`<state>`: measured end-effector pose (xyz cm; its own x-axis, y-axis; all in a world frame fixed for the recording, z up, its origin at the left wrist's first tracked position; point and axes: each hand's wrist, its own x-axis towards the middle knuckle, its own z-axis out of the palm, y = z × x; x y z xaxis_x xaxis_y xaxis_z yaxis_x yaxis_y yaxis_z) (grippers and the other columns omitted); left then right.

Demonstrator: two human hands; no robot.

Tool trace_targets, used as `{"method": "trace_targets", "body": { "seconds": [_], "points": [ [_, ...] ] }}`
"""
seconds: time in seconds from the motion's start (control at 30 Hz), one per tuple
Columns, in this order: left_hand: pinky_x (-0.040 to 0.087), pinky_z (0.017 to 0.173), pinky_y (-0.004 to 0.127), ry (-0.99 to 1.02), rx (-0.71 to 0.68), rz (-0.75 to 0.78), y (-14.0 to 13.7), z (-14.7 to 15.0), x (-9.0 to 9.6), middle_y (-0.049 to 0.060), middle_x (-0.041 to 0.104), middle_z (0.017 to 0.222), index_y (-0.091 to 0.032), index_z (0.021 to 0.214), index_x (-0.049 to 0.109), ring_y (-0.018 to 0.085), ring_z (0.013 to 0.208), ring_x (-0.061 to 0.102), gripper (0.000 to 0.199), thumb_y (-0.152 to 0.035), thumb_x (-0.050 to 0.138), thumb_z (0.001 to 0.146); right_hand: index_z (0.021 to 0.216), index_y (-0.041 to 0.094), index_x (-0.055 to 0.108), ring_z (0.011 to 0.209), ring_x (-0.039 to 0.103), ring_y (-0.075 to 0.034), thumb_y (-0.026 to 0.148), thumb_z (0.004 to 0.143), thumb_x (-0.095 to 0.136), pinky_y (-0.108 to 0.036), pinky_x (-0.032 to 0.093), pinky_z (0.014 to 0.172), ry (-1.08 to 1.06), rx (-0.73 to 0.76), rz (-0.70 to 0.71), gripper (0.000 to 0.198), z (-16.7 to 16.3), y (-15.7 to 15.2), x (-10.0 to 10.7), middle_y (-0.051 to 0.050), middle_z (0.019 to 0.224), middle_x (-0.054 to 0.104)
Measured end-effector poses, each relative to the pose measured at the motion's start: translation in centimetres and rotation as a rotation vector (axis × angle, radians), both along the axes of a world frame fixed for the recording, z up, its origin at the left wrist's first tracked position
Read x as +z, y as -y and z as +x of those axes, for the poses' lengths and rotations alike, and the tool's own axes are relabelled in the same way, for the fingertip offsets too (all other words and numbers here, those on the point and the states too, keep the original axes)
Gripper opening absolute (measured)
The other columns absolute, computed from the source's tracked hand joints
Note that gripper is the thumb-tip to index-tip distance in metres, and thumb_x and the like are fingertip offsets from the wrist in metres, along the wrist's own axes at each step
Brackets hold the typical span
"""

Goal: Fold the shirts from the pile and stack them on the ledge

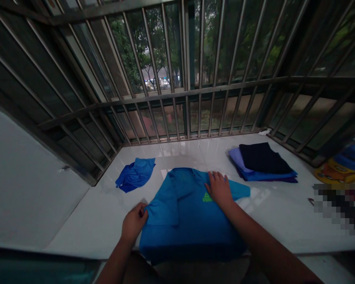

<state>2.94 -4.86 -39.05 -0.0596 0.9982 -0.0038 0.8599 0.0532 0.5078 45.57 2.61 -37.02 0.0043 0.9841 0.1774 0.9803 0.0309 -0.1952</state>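
A blue T-shirt (195, 221) with a green chest logo lies spread on the white tiled sill, its lower part hanging over the front edge. My left hand (135, 221) pinches the edge of its left-side sleeve, which lies folded inward over the body. Flat on the upper right of the shirt, near the collar and logo, rests my right hand (220, 188) with its fingers stretched out. The other sleeve sticks out to the right beyond that hand.
A crumpled blue garment (136, 174) lies at the left on the sill (106, 221). Back right is a stack of folded clothes (263, 159), dark on top. A yellow and blue container (341, 165) stands at far right. Metal window bars (171, 94) enclose the back and sides.
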Motion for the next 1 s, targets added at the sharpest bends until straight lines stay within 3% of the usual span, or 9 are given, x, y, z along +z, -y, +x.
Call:
{"method": "trace_targets", "body": {
  "seconds": [0.07,0.13,0.2,0.3,0.5,0.63,0.77,0.9,1.0],
  "points": [
    [0.045,0.071,0.028,-0.012,-0.006,0.002,-0.1,-0.1,0.0,-0.003,0.07,0.076,-0.028,0.104,0.074,0.02,0.075,0.071,0.024,-0.04,0.053,0.1,0.147,0.012,0.061,0.143,0.053,-0.043,0.044,0.111,0.048,-0.061,0.037,0.119,0.075,-0.109,-0.068,0.05,2.6,0.6,-0.2,-0.027,0.15,0.063],
    [0.045,0.071,0.028,-0.028,-0.008,0.004,-0.1,-0.2,-0.1,-0.003,0.071,0.077,-0.028,0.104,0.073,0.02,0.075,0.071,0.023,-0.04,0.054,0.1,0.132,0.014,0.067,0.129,0.065,-0.038,0.043,0.113,0.046,-0.049,0.046,0.108,0.102,-0.09,-0.149,0.041,4.0,0.2,-0.3,-0.024,0.131,0.073],
    [0.045,0.071,0.027,-0.038,-0.007,0.006,0.0,-0.3,-0.2,-0.003,0.072,0.079,-0.028,0.105,0.073,0.02,0.077,0.071,0.022,-0.038,0.054,0.1,0.123,0.016,0.068,0.114,0.072,-0.034,0.04,0.114,0.045,-0.041,0.049,0.097,0.094,-0.042,-0.191,0.035,4.7,-0.8,-0.1,-0.02,0.116,0.078],
    [0.045,0.073,0.027,-0.059,-0.006,-0.008,-0.1,0.0,-0.1,-0.002,0.074,0.083,-0.029,0.11,0.073,0.02,0.08,0.074,0.023,-0.036,0.053,0.103,0.127,0.018,0.065,0.101,0.076,-0.03,0.039,0.114,0.047,-0.036,0.048,0.086,0.078,-0.028,-0.237,0.031,5.4,-3.0,0.6,-0.017,0.11,0.08],
    [0.038,0.069,0.029,-0.249,0.062,-0.052,-0.4,1.8,1.0,0.002,0.081,0.094,-0.029,0.123,0.069,0.023,0.088,0.076,0.025,-0.04,0.051,0.109,0.132,0.012,0.063,0.113,0.073,-0.03,0.031,0.115,0.049,-0.037,0.045,0.091,0.079,-0.058,-0.244,0.029,6.1,-8.9,3.5,-0.024,0.121,0.077],
    [0.036,0.069,0.03,-0.236,0.064,-0.062,-0.5,2.0,1.5,0.001,0.08,0.09,-0.028,0.12,0.069,0.023,0.086,0.076,0.023,-0.04,0.052,0.109,0.136,0.008,0.062,0.134,0.06,-0.036,0.021,0.112,0.044,-0.046,0.042,0.105,0.094,-0.06,-0.17,0.033,2.2,-10.8,6.2,-0.031,0.138,0.067],
    [0.035,0.068,0.029,-0.215,0.078,-0.065,-0.5,1.7,1.4,-0.001,0.078,0.087,-0.029,0.118,0.069,0.022,0.083,0.075,0.021,-0.038,0.053,0.108,0.134,0.009,0.064,0.127,0.064,-0.035,0.032,0.116,0.036,-0.044,0.045,0.102,0.049,0.027,-0.133,0.04,-4.6,-7.2,6.6,-0.028,0.133,0.069],
    [0.034,0.067,0.029,-0.212,0.074,-0.056,-0.6,1.6,1.1,-0.001,0.078,0.086,-0.029,0.117,0.069,0.022,0.082,0.074,0.02,-0.039,0.053,0.108,0.118,0.016,0.072,0.108,0.072,-0.034,0.062,0.107,0.057,-0.039,0.053,0.088,-0.025,0.225,-0.239,0.05,-10.8,0.5,3.8,-0.019,0.118,0.077],
    [0.035,0.067,0.029,-0.216,0.077,-0.05,-0.6,1.5,1.1,-0.001,0.078,0.087,-0.028,0.117,0.069,0.022,0.082,0.074,0.021,-0.039,0.054,0.108,0.116,0.018,0.073,0.107,0.073,-0.033,0.05,0.103,0.068,-0.039,0.054,0.089,-0.077,0.324,-0.298,0.034,-13.6,5.1,2.2,-0.016,0.117,0.079]
  ]
}}
